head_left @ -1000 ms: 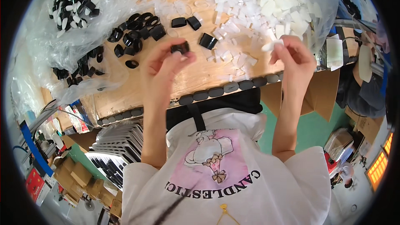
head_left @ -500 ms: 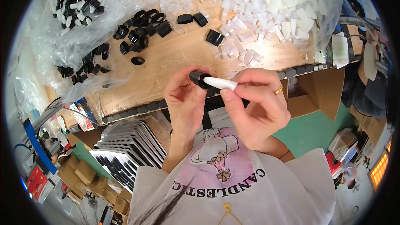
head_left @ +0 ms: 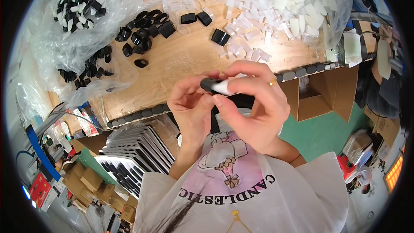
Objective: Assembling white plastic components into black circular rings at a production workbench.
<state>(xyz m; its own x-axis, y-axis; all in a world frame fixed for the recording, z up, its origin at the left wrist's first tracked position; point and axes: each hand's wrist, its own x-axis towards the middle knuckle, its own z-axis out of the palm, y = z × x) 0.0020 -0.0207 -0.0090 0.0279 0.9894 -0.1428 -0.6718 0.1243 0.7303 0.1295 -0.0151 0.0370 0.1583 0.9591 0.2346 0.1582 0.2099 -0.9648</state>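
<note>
My left grip (head_left: 189, 97) pinches the black ring (head_left: 207, 84), my right grip (head_left: 255, 103) the white piece (head_left: 222, 87); both seem light and stiff, best held by their outer ends.

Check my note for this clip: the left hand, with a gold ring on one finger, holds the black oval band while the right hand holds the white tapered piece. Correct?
Not quite: the head view shows the gold ring on the right hand. The left hand does hold the black oval band, and the right holds the white tapered piece.
</note>
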